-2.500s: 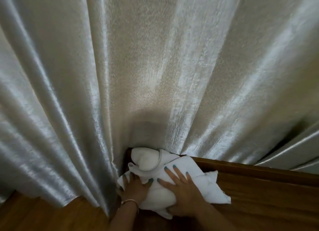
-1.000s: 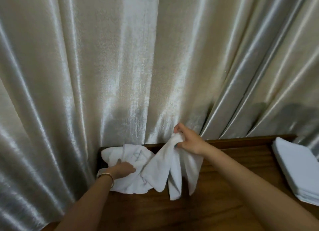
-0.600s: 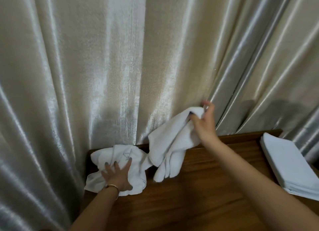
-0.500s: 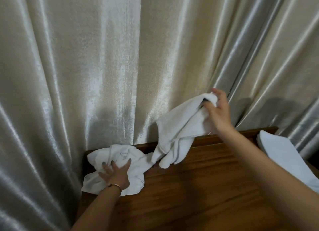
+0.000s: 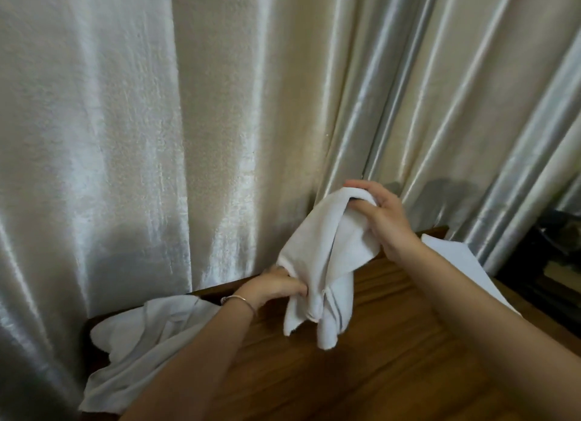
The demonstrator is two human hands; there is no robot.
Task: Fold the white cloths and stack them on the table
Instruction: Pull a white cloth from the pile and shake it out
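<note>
A crumpled white cloth (image 5: 323, 263) with thin grey stripes hangs above the wooden table (image 5: 377, 373). My right hand (image 5: 383, 219) grips its top corner, and my left hand (image 5: 276, 287), with a bracelet on the wrist, pinches its lower left edge. Another rumpled white cloth (image 5: 138, 342) lies at the table's far left corner, partly under my left forearm. A stack of folded white cloths (image 5: 465, 263) sits at the right, mostly hidden behind my right arm.
A shiny cream curtain (image 5: 220, 122) hangs right behind the table's back edge. Dark, unclear objects (image 5: 553, 247) sit low at the far right beyond the table.
My left hand left the crumpled cloth on the table and took hold of the lifted cloth's lower edge. My right hand kept the cloth raised and shifted rightward.
</note>
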